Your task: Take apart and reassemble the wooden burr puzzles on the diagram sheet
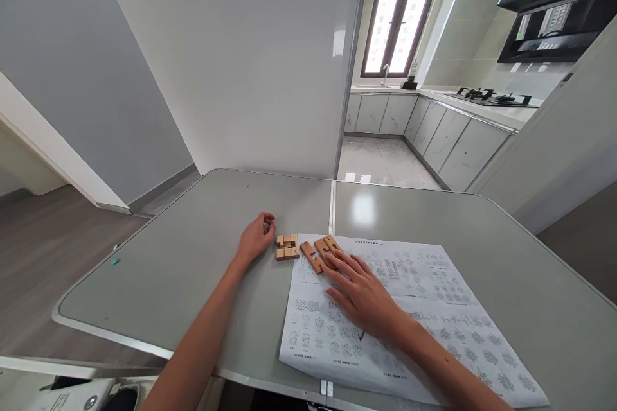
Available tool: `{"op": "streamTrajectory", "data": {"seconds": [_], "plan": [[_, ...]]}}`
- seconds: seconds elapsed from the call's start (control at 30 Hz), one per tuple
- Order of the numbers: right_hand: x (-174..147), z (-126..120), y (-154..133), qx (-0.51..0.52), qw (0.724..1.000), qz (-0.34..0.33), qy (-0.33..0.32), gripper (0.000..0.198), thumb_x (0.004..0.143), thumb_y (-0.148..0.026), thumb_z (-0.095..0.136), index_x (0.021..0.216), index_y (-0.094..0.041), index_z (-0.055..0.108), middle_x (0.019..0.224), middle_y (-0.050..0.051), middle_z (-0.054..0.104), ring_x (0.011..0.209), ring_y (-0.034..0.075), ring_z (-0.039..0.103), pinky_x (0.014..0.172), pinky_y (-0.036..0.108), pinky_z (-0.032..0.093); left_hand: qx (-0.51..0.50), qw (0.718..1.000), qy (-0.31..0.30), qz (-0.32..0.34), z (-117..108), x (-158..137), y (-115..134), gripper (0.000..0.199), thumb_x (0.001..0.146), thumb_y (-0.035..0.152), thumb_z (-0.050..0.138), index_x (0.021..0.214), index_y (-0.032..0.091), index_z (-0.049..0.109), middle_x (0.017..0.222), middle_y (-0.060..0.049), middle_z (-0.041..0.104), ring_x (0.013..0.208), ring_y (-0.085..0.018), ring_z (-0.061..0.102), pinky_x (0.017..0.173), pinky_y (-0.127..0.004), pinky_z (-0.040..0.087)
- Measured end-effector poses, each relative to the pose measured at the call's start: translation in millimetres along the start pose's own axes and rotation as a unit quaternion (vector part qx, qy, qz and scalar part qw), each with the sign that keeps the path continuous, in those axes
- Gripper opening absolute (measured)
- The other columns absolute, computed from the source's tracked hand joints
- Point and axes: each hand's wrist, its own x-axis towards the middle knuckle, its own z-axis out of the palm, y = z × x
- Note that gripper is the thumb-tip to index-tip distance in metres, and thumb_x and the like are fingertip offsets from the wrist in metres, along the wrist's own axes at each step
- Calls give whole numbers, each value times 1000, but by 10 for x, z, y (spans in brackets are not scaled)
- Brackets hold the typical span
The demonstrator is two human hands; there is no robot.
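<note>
My left hand (258,236) rests on the table, its fingers curled in loosely, and nothing shows in them. Just right of it sits a compact group of notched wooden puzzle blocks (288,248), laid side by side. My right hand (359,289) lies palm down over a printed sheet (453,295), fingers stretched out. Its fingertips reach the loose notched wooden pieces at the sheet's top left: one slanted piece (311,257) and a pair of pieces (326,246) beside it. The fingers partly cover these. Small line diagrams fill the sheet.
The grey table (193,282) has a metal seam (332,205) across it and rounded corners. A small green bit (114,261) lies near its left edge. A white panel (260,64) stands beyond the table; a kitchen counter with a stove (494,97) is at the far right.
</note>
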Motion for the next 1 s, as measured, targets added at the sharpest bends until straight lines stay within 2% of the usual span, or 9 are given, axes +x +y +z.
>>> {"op": "streamTrajectory", "data": {"seconds": [0.2, 0.3, 0.7, 1.0], "plan": [[32, -13, -15, 9, 1000, -11, -23, 61, 109, -46, 39, 165, -37, 16, 173, -2, 15, 159, 27, 10, 127, 55, 23, -1, 1000, 0, -2, 6, 3, -2, 22, 91, 29, 51, 110, 23, 59, 101, -3, 74, 67, -17, 62, 66, -30, 46], [38, -8, -15, 14, 999, -14, -37, 62, 109, -48, 36, 165, -40, 9, 173, -5, 9, 160, 27, 5, 128, 55, 20, -1, 1000, -1, -2, 5, 2, 4, 22, 91, 30, 51, 110, 23, 60, 100, -3, 74, 68, -18, 63, 65, -30, 46], [29, -39, -25, 28, 997, -22, -66, 63, 110, -50, 34, 165, -38, 7, 170, -7, 20, 160, 28, 0, 128, 60, 14, 1, 1000, -3, -5, -9, -11, 18, 23, 90, 30, 51, 110, 23, 59, 98, -3, 74, 69, -18, 63, 66, -29, 45], [4, -58, -62, 9, 998, -53, -32, 67, 110, -41, 38, 166, -35, 3, 171, -6, 20, 160, 28, 1, 128, 59, 21, -2, 1000, -3, -5, 7, 0, -3, 21, 90, 29, 51, 110, 23, 58, 101, -2, 74, 67, -17, 61, 65, -29, 44]]}}
